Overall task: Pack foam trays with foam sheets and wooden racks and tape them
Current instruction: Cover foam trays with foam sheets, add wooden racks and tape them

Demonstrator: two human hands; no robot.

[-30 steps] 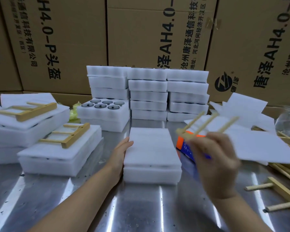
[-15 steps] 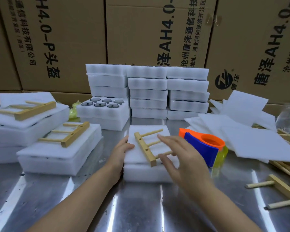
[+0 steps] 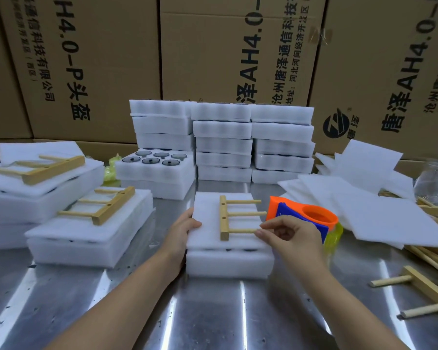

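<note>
White foam tray (image 3: 228, 261) on steel counter (image 3: 137, 311): left hand (image 3: 185, 231) grips its left edge, thumb on top foam sheet (image 3: 208, 238). Wooden rack (image 3: 224, 218) lies flat on sheet, pegs pointing right. Right hand (image 3: 291, 238) fingers (image 3: 259, 233) pinch nearest peg's tip.

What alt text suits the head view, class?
A wooden rack lies on a sheet-covered foam tray; the left hand grips the tray's edge, and fingers of the right hand rest at one peg's tip. An orange tape dispenser sits beside it.
</note>
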